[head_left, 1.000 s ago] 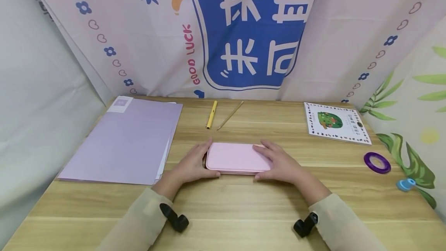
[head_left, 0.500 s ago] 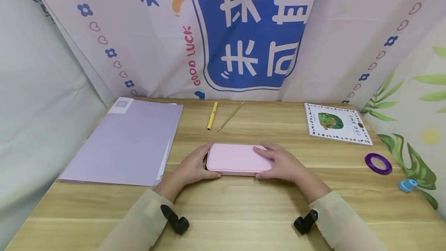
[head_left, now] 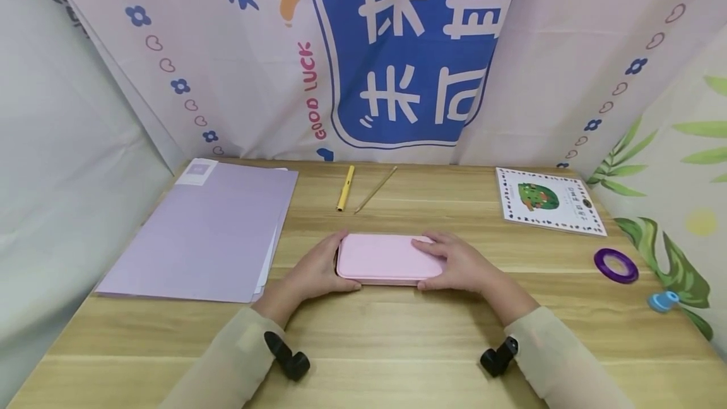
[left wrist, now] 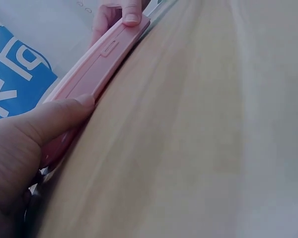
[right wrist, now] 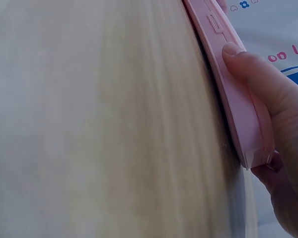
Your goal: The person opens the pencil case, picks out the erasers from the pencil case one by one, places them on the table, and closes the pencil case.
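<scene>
A closed pink pencil case (head_left: 390,256) lies flat on the wooden table (head_left: 392,333), its long side facing me. My left hand (head_left: 320,267) grips its left end, thumb along the front side and fingers round the far corner. At the other end my right hand (head_left: 460,265) holds it, thumb low on the front and a finger lying over the top. In the left wrist view the case's front side (left wrist: 97,72) shows a small raised latch between the two thumbs. The right wrist view shows my right thumb pressed on that same side (right wrist: 228,94).
Beyond the case lie a yellow pen (head_left: 345,188) and a thin pencil (head_left: 376,189). A lilac folder (head_left: 199,232) with papers is at left. On the right are a white booklet (head_left: 551,201), a purple tape ring (head_left: 601,264) and a small blue piece (head_left: 662,300).
</scene>
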Motion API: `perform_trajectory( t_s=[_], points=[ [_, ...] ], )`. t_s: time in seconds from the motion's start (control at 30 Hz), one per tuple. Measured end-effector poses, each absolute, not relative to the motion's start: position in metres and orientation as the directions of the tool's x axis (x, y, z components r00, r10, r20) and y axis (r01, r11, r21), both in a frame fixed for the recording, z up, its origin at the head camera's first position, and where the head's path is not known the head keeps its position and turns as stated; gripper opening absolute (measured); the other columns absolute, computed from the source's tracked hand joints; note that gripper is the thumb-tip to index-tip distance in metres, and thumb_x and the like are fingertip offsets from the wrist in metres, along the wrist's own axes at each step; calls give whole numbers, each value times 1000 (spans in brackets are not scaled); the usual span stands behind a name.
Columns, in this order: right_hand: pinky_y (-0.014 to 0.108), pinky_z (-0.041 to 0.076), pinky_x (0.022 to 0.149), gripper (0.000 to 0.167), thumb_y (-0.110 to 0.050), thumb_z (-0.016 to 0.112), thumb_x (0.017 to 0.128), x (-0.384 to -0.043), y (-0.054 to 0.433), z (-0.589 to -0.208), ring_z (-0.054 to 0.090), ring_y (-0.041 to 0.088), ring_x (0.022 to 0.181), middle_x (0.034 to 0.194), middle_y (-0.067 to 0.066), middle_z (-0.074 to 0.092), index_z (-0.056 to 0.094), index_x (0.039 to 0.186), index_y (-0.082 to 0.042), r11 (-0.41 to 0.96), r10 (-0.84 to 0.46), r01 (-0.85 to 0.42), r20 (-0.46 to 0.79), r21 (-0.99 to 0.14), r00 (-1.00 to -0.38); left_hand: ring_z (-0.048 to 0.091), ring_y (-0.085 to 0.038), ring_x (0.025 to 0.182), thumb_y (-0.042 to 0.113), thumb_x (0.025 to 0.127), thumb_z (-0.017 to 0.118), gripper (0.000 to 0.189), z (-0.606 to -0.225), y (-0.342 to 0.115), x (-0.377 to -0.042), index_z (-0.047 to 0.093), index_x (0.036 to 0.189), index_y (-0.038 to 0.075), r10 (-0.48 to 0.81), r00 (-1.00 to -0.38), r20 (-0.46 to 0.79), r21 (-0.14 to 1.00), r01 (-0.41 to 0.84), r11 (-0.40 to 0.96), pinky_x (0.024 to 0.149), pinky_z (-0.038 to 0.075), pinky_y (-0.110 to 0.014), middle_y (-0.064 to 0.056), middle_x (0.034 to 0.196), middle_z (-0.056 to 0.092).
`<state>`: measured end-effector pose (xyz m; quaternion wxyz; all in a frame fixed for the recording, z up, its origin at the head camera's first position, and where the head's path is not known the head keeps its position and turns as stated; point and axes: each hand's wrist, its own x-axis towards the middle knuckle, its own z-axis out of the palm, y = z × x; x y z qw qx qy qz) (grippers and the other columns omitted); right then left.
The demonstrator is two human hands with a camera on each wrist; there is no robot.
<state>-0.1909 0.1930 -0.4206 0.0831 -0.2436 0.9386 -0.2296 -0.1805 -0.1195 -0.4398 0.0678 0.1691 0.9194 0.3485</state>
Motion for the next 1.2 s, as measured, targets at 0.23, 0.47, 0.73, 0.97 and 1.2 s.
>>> perform_trajectory(
  t_s=[0.23,0.47,0.73,0.97,1.2],
  points=[
    [64,31,112,93,-67,76,67,-190,187,-421,32,42,143,156,16,37,46,147,-31,782,-528,-472,-30,-406,-849,48,-32,132,40,63,91,103,-443,-120,-184,38,144,6,374,-927,18,676,287,679,112,39,-50,-16,140,51],
    [62,32,112,85,-65,76,69,-192,186,-421,38,43,139,151,18,43,51,143,-32,770,-546,-506,9,-388,-838,46,-33,135,40,64,91,107,-439,-120,-184,34,148,4,376,-927,-2,687,272,674,114,37,-49,-18,144,48],
    [60,37,110,72,-54,77,74,-198,185,-408,46,43,134,146,21,49,56,139,-30,756,-526,-429,-68,-494,-848,48,-32,132,36,64,91,112,-440,-123,-183,28,151,7,402,-915,20,738,285,611,113,37,-52,-17,142,50],
    [61,32,113,69,-52,78,76,-199,192,-397,42,42,138,150,16,46,59,137,-27,737,-483,-324,-127,-593,-866,47,-33,133,37,62,92,118,-443,-122,-184,24,153,5,396,-918,9,741,272,614,113,36,-52,-18,144,48],
    [47,48,103,43,-33,61,97,-209,218,-391,59,29,121,131,19,63,63,130,-6,563,-287,-161,-8,-811,-958,31,-36,145,45,62,91,138,-442,-120,-182,0,158,8,370,-929,-11,716,251,652,119,28,-52,-20,159,28]
  ],
)
